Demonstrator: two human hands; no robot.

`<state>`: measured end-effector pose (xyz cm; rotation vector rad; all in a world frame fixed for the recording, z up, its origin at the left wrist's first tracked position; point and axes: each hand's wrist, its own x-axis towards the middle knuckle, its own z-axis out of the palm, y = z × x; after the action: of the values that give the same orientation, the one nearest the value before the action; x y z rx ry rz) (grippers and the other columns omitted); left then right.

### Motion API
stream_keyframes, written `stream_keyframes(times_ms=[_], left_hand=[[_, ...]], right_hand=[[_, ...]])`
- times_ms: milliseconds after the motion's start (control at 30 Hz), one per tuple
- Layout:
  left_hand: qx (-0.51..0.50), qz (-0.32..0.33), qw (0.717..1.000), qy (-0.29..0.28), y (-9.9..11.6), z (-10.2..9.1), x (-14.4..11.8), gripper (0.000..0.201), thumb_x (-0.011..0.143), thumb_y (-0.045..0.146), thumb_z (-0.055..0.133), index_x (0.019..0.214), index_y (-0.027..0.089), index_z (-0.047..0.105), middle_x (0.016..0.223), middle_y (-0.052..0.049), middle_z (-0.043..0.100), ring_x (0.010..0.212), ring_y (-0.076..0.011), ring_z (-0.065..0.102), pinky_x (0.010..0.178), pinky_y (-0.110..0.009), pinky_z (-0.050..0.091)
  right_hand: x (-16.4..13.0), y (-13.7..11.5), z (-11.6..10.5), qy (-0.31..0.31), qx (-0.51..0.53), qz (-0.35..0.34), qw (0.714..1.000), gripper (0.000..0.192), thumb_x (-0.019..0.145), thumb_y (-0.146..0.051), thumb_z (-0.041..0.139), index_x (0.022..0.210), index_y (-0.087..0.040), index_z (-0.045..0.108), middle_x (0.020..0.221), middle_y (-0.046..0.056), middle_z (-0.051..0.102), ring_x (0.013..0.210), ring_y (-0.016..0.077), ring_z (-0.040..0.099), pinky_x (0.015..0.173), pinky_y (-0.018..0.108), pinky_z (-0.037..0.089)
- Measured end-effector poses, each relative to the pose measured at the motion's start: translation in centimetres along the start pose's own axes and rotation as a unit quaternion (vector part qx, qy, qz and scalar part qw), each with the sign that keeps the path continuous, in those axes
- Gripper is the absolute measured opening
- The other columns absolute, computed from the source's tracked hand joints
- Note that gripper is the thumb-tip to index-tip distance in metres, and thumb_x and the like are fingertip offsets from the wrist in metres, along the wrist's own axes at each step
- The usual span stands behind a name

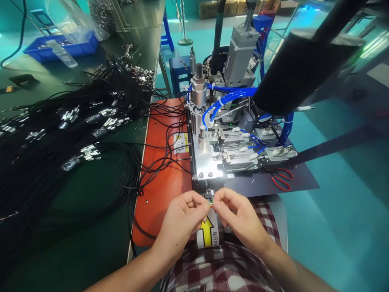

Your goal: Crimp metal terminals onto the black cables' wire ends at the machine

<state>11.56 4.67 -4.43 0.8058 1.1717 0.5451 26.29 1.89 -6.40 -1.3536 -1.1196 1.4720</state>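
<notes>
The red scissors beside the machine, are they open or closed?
Closed. The red scissors lie flat on the dark mat, their handles together; the blades are hardly visible.

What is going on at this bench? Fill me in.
A person's left hand and right hand pinch a small wire end between their fingertips, just in front of a metal machine with blue hoses. Black cables lie heaped on the left; red scissors rest on the right.

A blue tray sits at upper left; black cables with metal ends sprawl across the left; red scissors lie right of centre; a yellow arrow sticker shows at bottom centre.
</notes>
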Motion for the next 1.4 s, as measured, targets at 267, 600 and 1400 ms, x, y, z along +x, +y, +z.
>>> stream_keyframes(times_ms=[267, 600, 1400], left_hand=[[0.009, 0.011, 1.0, -0.006, -0.26, 0.08, -0.09, 0.02, 0.075, 0.032, 0.064, 0.07, 0.015, 0.054, 0.044, 0.009, 0.038, 0.038, -0.0026, 0.024, 0.036, -0.016, 0.015], [0.017, -0.006, 1.0, -0.002, 0.1, 0.04, 0.01, 0.021, 0.075, 0.034, 0.063, 0.071, 0.016, 0.053, 0.042, 0.011, 0.035, 0.036, -0.0021, 0.021, 0.035, -0.015, 0.016], [0.026, -0.006, 0.999, 0.018, 0.58, 0.19, -0.19, 0.022, 0.074, 0.036, 0.065, 0.07, 0.016, 0.055, 0.04, 0.011, 0.033, 0.036, -0.0024, 0.021, 0.037, -0.014, 0.02]], right_hand=[[-0.6, 0.76, -0.32, -0.008, -0.011, -0.037, 0.999, 0.015, 0.09, -0.027, 0.05, 0.077, -0.02, 0.05, 0.053, -0.007, 0.046, 0.044, 0.0088, 0.045, 0.044, 0.021, 0.035], [-0.26, 0.46, -0.45, 0.003, -0.048, -0.015, 0.999, 0.016, 0.088, -0.029, 0.053, 0.076, -0.019, 0.054, 0.059, -0.005, 0.047, 0.048, 0.0096, 0.043, 0.047, 0.022, 0.034], [0.04, 0.56, -0.64, -0.005, 0.004, 0.017, 1.0, 0.016, 0.086, -0.032, 0.054, 0.08, -0.018, 0.055, 0.059, -0.005, 0.046, 0.046, 0.0087, 0.039, 0.045, 0.023, 0.03]])
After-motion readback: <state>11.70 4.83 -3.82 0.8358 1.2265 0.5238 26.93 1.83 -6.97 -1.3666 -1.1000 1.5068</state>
